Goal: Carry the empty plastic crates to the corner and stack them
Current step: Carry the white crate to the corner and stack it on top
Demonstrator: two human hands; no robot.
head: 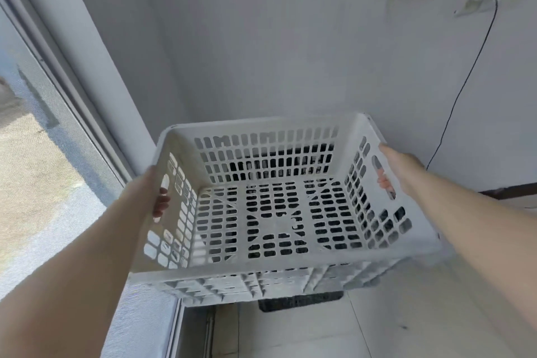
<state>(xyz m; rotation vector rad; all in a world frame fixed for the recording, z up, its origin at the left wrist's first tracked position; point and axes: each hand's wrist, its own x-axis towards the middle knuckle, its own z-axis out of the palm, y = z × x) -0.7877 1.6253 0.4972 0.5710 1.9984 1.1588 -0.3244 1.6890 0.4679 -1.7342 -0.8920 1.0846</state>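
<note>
Hands: left [151,195] and right [398,171] apart, each hooked with curled fingers through a side handle slot of white crate [276,212] carried between them, likely light, stiff, best held there; dark crate [299,301] below, corner wall [290,52] beyond.

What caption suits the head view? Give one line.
Both hands, left hand and right hand, hold white crate over dark crate.
</note>
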